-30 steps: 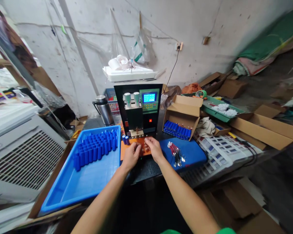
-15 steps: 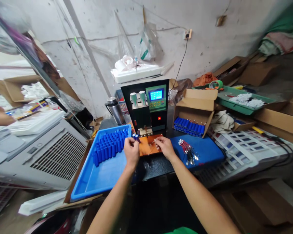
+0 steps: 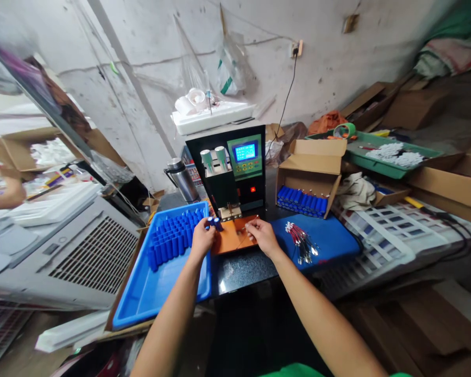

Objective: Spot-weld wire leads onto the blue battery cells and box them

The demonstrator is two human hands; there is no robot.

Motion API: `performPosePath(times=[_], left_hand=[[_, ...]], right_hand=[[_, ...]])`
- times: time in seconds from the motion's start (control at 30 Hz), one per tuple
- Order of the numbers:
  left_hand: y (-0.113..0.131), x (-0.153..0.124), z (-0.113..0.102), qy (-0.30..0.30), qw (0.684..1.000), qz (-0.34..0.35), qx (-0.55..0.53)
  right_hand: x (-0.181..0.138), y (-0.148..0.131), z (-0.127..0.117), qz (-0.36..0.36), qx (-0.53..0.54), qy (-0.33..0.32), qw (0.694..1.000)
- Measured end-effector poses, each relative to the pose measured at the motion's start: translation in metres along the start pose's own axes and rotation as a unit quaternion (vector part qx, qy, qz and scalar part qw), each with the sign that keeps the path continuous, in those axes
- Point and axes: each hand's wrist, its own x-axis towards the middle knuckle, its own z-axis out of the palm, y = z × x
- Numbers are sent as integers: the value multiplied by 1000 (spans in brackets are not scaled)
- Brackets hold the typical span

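Observation:
My left hand (image 3: pixel 203 238) is closed at the right rim of the blue tray (image 3: pixel 160 301), its fingers on a pair of blue cylindrical battery cells (image 3: pixel 217 224) standing at the orange plate's left end. Several more blue cells (image 3: pixel 172 246) stand in rows in the tray. Over the right part of the orange plate (image 3: pixel 228 242), my right hand (image 3: pixel 262 235) pinches a thin wire lead, mostly hidden by the fingers. Just behind the plate stands a black spot welder (image 3: pixel 255 201) with a lit screen, its electrode pins (image 3: pixel 231 209) pointing down.
Red and black wire leads (image 3: pixel 300 241) lie bunched on a blue mat (image 3: pixel 337 243) at right. Behind them, an open cardboard box (image 3: pixel 310 175) holds blue cells. A steel flask (image 3: pixel 184 180) stands left of the welder. Another person's arm (image 3: pixel 8 191) shows at far left.
My left hand has shifted left and slightly down with the cells, away from the plate's middle. My right hand keeps its pinch above the plate. The camera view has shifted slightly.

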Motion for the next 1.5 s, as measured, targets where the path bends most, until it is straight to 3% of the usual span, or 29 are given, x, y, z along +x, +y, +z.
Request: performPosePath(times=[0.13, 0.2, 0.3, 0.4, 0.5, 0.93, 1.5], left_hand=[[3, -12, -3, 125, 989, 16, 72], [8, -22, -2, 143, 984, 65, 80], [18, -36, 7, 67, 986, 123, 85], [22, -39, 22, -41, 987, 123, 97], [22, -34, 33, -85, 987, 118, 67], [7, -31, 46, -115, 984, 128, -41], [7, -30, 49, -103, 985, 132, -52]], right_hand=[[-1, -3, 0, -4, 0, 2, 1000], [-1, -5, 0, 0, -1, 3, 1000], [-1, -7, 1, 11, 1, 8, 1000], [-1, -8, 0, 15, 4, 8, 1000], [-1, -7, 0, 17, 7, 6, 1000], [6, -4, 12, -31, -29, 31, 999], [18, 2, 24, -81, -142, 16, 986]])
